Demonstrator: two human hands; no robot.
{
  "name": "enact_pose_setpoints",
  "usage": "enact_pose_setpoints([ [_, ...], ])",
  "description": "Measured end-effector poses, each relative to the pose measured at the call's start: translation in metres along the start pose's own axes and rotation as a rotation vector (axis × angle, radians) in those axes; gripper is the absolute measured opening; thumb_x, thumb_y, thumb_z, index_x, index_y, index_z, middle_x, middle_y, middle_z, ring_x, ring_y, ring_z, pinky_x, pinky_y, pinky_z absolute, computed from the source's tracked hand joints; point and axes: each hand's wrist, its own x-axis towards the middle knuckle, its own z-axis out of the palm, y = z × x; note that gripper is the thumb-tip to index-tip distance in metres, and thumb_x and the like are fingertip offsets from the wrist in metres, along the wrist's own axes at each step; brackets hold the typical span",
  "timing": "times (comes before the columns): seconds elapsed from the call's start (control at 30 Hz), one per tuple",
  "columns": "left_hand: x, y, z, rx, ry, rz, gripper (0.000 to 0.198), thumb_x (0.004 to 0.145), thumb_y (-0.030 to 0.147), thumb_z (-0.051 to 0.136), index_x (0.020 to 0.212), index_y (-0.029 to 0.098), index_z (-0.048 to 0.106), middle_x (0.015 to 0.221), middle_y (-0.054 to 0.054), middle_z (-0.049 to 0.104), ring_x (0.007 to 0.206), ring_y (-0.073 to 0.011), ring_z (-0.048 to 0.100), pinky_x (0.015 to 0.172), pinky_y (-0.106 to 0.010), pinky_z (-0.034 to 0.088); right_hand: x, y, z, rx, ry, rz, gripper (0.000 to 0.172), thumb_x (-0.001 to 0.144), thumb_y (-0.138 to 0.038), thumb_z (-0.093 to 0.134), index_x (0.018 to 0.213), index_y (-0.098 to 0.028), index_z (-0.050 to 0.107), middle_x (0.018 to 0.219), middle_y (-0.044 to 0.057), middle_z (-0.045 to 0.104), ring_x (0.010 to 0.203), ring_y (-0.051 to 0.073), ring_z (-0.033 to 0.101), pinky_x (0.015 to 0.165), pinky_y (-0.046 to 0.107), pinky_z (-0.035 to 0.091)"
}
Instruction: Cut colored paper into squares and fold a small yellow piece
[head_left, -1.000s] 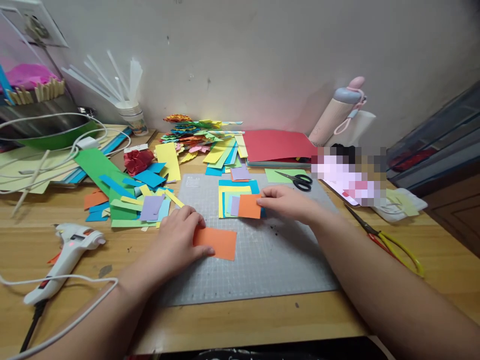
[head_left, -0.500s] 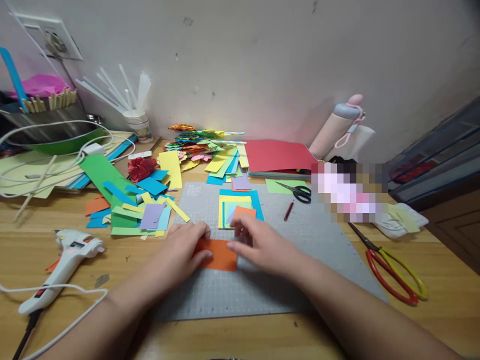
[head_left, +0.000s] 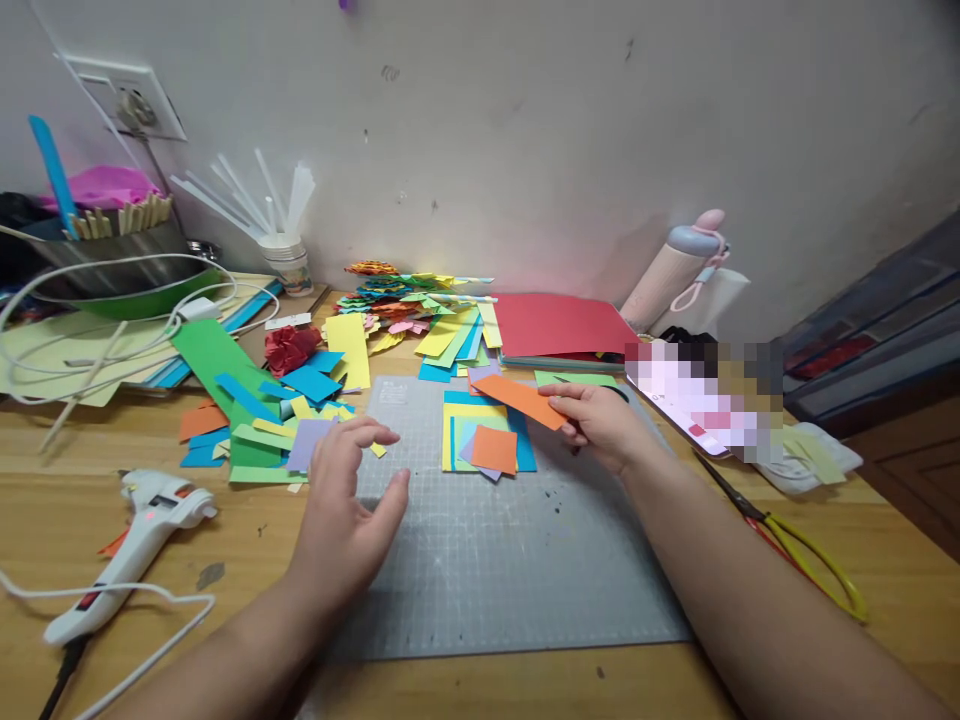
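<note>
Between the thumb and fingers of my right hand [head_left: 596, 420] is a strip of orange paper [head_left: 521, 398], raised above the back of the grey cutting mat [head_left: 480, 580]. Just below it lies a layered pile of paper squares, with a small orange square [head_left: 494, 451] on top and a blue sheet [head_left: 527, 455] at the bottom. My left hand [head_left: 352, 500] hovers over the mat's left side, thumb and fingers apart, holding nothing. Beside its fingertips is a purple paper piece [head_left: 306, 442] among coloured scraps. Black-handled scissors are mostly hidden behind my right hand.
A white glue gun [head_left: 139, 545] with its cord lies at the left. Large scissors [head_left: 814, 570] with red and yellow handles rest at the right. Along the wall stand a cup of white sticks [head_left: 289, 265], a red paper stack [head_left: 562, 325] and a pink bottle [head_left: 671, 265].
My right hand has lifted the orange strip off the mat and carried it back and to the right. My left hand has let go of it, moved left and opened.
</note>
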Motion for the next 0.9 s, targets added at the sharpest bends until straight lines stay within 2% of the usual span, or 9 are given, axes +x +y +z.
enact_pose_setpoints([
  [0.13, -0.002, 0.004, 0.000, -0.008, -0.052, 0.015, 0.019, 0.085, 0.018, 0.052, 0.102, 0.025, 0.049, 0.107, -0.005, 0.052, 0.104, -0.0244, 0.050, 0.094, -0.045, 0.038, 0.009, 0.003, -0.002, 0.036, 0.056, 0.051, 0.019, 0.079, -0.008, 0.054, 0.097, -0.008, 0.062, 0.045, -0.004, 0.046, 0.034, 0.006, 0.036, 0.032, 0.016, 0.021],
  [0.27, -0.004, 0.006, 0.000, -0.023, -0.079, 0.017, 0.019, 0.085, 0.017, 0.051, 0.102, 0.025, 0.049, 0.106, -0.005, 0.052, 0.104, -0.0241, 0.049, 0.093, -0.044, 0.038, 0.018, 0.003, 0.011, 0.043, 0.078, 0.025, 0.019, 0.082, -0.007, 0.054, 0.099, -0.008, 0.061, 0.050, -0.002, 0.051, 0.037, 0.005, 0.040, 0.033, 0.015, 0.027],
  [0.43, -0.004, 0.004, 0.000, -0.024, -0.108, 0.010, 0.020, 0.085, 0.017, 0.051, 0.103, 0.025, 0.048, 0.107, -0.005, 0.052, 0.106, -0.0236, 0.048, 0.093, -0.042, 0.038, 0.030, 0.003, 0.037, 0.055, -0.007, -0.019, 0.020, 0.082, -0.006, 0.055, 0.101, -0.010, 0.060, 0.060, -0.002, 0.056, 0.039, 0.004, 0.044, 0.034, 0.014, 0.030],
  [0.53, -0.004, 0.003, 0.001, -0.006, -0.125, 0.000, 0.021, 0.084, 0.017, 0.052, 0.103, 0.024, 0.049, 0.107, -0.004, 0.053, 0.107, -0.0235, 0.048, 0.094, -0.042, 0.038, 0.031, 0.002, 0.047, 0.064, -0.063, -0.017, 0.023, 0.083, -0.004, 0.052, 0.105, -0.010, 0.059, 0.058, -0.003, 0.053, 0.040, 0.004, 0.045, 0.034, 0.014, 0.029],
  [0.67, -0.005, 0.001, 0.004, -0.006, -0.160, -0.001, 0.021, 0.084, 0.016, 0.051, 0.103, 0.024, 0.048, 0.108, -0.005, 0.053, 0.108, -0.0230, 0.048, 0.094, -0.041, 0.039, 0.027, 0.001, 0.049, 0.041, -0.135, 0.027, 0.021, 0.084, -0.003, 0.053, 0.104, -0.007, 0.060, 0.051, -0.006, 0.045, 0.037, 0.004, 0.041, 0.034, 0.015, 0.027],
  [0.73, -0.006, 0.000, 0.007, -0.015, -0.182, -0.010, 0.021, 0.085, 0.016, 0.050, 0.103, 0.025, 0.048, 0.108, -0.005, 0.053, 0.109, -0.0230, 0.048, 0.094, -0.041, 0.039, 0.029, 0.001, 0.046, 0.013, -0.148, 0.045, 0.016, 0.086, -0.007, 0.055, 0.101, -0.008, 0.061, 0.053, -0.006, 0.046, 0.037, 0.004, 0.040, 0.033, 0.015, 0.027],
  [0.83, -0.005, 0.003, 0.012, -0.015, -0.263, -0.056, 0.023, 0.083, 0.015, 0.049, 0.104, 0.025, 0.049, 0.109, -0.005, 0.054, 0.108, -0.0233, 0.048, 0.092, -0.042, 0.041, 0.043, 0.002, 0.043, -0.024, -0.104, 0.041, 0.016, 0.092, -0.021, 0.056, 0.104, -0.011, 0.058, 0.070, -0.003, 0.056, 0.046, 0.005, 0.048, 0.040, 0.016, 0.039],
  [0.9, 0.001, 0.006, 0.016, -0.003, -0.359, -0.093, 0.025, 0.082, 0.015, 0.050, 0.104, 0.025, 0.050, 0.109, -0.005, 0.055, 0.107, -0.0239, 0.050, 0.090, -0.043, 0.044, 0.056, 0.002, 0.044, -0.042, -0.063, 0.028, 0.021, 0.093, -0.027, 0.055, 0.108, -0.013, 0.057, 0.087, 0.001, 0.061, 0.061, 0.009, 0.057, 0.051, 0.022, 0.049],
])
